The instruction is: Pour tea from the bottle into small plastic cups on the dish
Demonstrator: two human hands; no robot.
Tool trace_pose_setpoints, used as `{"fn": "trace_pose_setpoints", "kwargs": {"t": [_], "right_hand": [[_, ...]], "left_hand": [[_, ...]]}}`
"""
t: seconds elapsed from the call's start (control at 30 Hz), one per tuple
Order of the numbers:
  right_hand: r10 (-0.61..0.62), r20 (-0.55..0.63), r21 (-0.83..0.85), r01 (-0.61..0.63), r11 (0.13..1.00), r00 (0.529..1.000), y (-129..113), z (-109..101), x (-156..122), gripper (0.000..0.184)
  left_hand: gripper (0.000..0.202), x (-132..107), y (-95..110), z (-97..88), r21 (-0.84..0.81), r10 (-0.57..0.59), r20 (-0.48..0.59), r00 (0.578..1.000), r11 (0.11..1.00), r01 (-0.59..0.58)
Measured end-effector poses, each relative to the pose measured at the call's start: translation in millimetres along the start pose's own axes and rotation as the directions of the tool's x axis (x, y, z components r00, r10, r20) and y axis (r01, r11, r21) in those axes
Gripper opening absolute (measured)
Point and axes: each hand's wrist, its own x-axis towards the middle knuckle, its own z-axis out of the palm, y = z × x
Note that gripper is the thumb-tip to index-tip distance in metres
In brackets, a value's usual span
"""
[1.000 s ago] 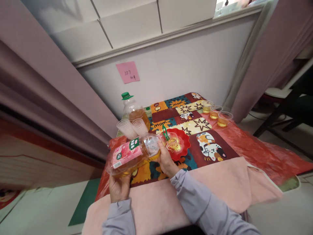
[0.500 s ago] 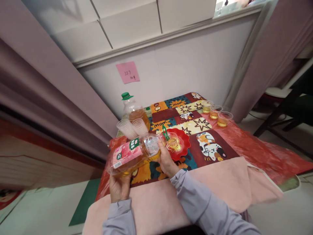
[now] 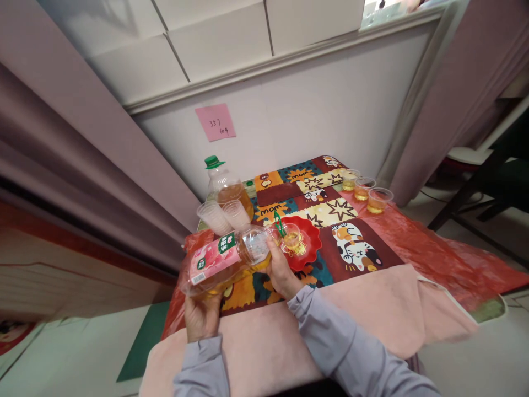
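Note:
A large clear juice bottle (image 3: 219,256) with a pink label lies tilted nearly flat between my hands, its neck toward the right. My left hand (image 3: 202,317) supports its base from below. Around the neck end, my right hand (image 3: 281,270) is closed, with a green strap loop (image 3: 278,223) standing up beyond it. At the bottle's mouth is a clear plastic cup (image 3: 291,236) holding some yellow juice. That cup stands on a red scalloped plate (image 3: 312,248). The bottle's mouth itself is hard to make out.
Behind the bottle are two stacks of plastic cups (image 3: 215,216) and a second juice jug (image 3: 233,193) with a green cap. Three cups of juice (image 3: 376,201) stand at the right rear. A patterned mat (image 3: 351,248) and red plastic sheet (image 3: 438,253) cover the table by the wall.
Almost nothing differs. The bottle stays tilted in both hands over the cup, and the juice level in the cup looks about the same.

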Motion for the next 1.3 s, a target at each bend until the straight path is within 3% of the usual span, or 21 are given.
{"fn": "trace_pose_setpoints", "kwargs": {"t": [0.33, 0.87, 1.17, 1.3], "right_hand": [[-0.006, 0.004, -0.02, 0.006, 1.0, 1.0, -3.3, 2.7, -1.9, 0.061], [0.001, -0.009, -0.016, -0.001, 1.0, 1.0, -2.1, 0.1, -0.6, 0.063], [0.004, -0.01, -0.009, -0.004, 1.0, 1.0, -5.2, 2.7, -3.0, 0.06], [-0.005, -0.006, -0.016, 0.005, 1.0, 1.0, -4.1, 2.4, -2.0, 0.06]], "left_hand": [[0.046, 7.6, -3.5, -13.1, -0.063, -0.016, -0.004, 1.0, 0.998, 0.016], [0.048, 5.5, -1.9, -8.7, -0.005, -0.006, 0.015, 1.0, 1.0, 0.006], [0.045, 3.3, -0.6, -3.8, -0.004, -0.022, -0.04, 0.999, 1.0, 0.022], [0.049, 4.3, -0.9, -6.9, -0.011, -0.006, 0.01, 1.0, 1.0, 0.006]]}}
